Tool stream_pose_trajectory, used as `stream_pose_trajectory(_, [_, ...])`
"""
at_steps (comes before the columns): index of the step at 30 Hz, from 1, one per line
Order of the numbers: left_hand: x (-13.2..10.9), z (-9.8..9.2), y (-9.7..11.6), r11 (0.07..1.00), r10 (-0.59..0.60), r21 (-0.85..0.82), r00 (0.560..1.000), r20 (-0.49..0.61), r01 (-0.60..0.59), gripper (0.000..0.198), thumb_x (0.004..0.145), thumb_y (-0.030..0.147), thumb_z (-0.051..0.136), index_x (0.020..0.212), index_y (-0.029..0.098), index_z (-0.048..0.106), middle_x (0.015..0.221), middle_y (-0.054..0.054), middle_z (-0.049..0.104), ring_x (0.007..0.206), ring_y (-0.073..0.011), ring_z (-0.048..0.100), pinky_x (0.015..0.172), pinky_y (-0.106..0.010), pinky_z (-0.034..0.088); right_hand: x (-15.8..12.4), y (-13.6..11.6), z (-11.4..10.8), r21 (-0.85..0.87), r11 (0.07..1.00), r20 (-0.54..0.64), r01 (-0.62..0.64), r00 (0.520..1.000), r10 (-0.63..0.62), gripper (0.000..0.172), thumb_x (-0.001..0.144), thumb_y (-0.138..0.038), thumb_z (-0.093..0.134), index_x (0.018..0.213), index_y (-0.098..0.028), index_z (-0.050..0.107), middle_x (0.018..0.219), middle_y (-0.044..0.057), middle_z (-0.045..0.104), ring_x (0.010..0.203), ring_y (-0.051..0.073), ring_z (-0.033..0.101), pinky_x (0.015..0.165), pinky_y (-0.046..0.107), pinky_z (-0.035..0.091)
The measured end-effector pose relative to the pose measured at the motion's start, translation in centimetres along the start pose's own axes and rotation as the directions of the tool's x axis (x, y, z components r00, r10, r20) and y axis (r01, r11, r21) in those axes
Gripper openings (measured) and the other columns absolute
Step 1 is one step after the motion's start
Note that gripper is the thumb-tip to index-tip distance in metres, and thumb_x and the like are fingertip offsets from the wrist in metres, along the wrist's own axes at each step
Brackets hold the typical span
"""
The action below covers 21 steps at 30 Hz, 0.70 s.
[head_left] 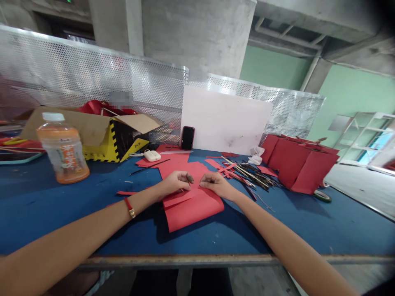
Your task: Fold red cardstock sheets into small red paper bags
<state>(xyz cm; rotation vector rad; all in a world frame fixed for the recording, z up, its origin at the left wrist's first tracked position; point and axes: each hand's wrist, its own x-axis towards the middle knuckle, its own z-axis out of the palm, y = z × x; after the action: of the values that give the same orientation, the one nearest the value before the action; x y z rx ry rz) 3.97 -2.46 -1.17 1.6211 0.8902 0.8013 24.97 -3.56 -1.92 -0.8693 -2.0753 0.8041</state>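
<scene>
**Desk:** What's in the frame from the head-worn camera?

**Photographer:** Two bare hands at work over a red paper sheet [193, 209] on a blue worktable [58, 213]. The left hand [174, 183] pinches a dark sliver [190, 179], too small to identify. The right hand [216, 185] curls just beside it, apart, and whether it grips anything cannot be told.

**Desk:** Any readable labels?

**Photographer:** None. An orange drink bottle [63, 150] stands at left, its label lettering too blurred to read. Small print on a yellow-and-black striped cardboard box [98, 137] is also illegible.

**Desk:** Room around the hands?

**Photographer:** A band of blue tabletop lies between the sheet and the steel-trimmed front edge [185, 261]. To the right sprawls a heap of thin dark strips [249, 176].

**Desk:** Containers?

**Photographer:** The box stands open, with red material [98, 107] behind its flaps. Red paper bags [299, 164] crowd the far right, and a black smartphone [187, 137] leans against a white board [225, 119].
</scene>
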Motion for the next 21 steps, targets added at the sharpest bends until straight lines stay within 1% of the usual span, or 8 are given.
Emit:
stream_pose_trajectory(6, [-0.32,0.14,0.45,1.000,-0.022,-0.003,0.999,-0.025,0.022,0.024,0.049,0.019,0.064,0.072,0.016,0.059,0.053,0.004,0.057,0.050,-0.0097,0.045,0.048,-0.021,0.029,-0.04,0.11,-0.30,0.033,0.999,-0.010,-0.012,1.000,0.012,0.031,0.078,-0.046,0.064,0.071,-0.017,0.062,0.067,-0.001,0.057,0.065,0.013,0.048,0.064,0.026,0.038])
stream_pose_trajectory(10, [-0.43,0.18,0.51,0.999,-0.034,0.001,0.999,-0.024,0.034,0.024,0.048,0.019,0.065,0.072,0.016,0.060,0.054,0.005,0.057,0.051,-0.0100,0.045,0.049,-0.022,0.029,-0.07,0.23,-0.31,0.025,1.000,-0.010,-0.012,1.000,0.013,0.030,0.079,-0.045,0.064,0.071,-0.016,0.062,0.064,-0.002,0.054,0.062,0.012,0.045,0.061,0.025,0.036])
stream_pose_trajectory(21, [-0.40,0.22,0.42,0.999,-0.038,0.012,0.999,-0.028,0.038,0.025,0.049,0.020,0.065,0.073,0.016,0.060,0.054,0.004,0.056,0.051,-0.0106,0.045,0.049,-0.022,0.029,-0.11,0.17,-0.38,0.020,1.000,-0.011,-0.020,1.000,0.020,0.029,0.079,-0.044,0.064,0.072,-0.016,0.063,0.064,-0.002,0.055,0.062,0.012,0.045,0.061,0.025,0.036])
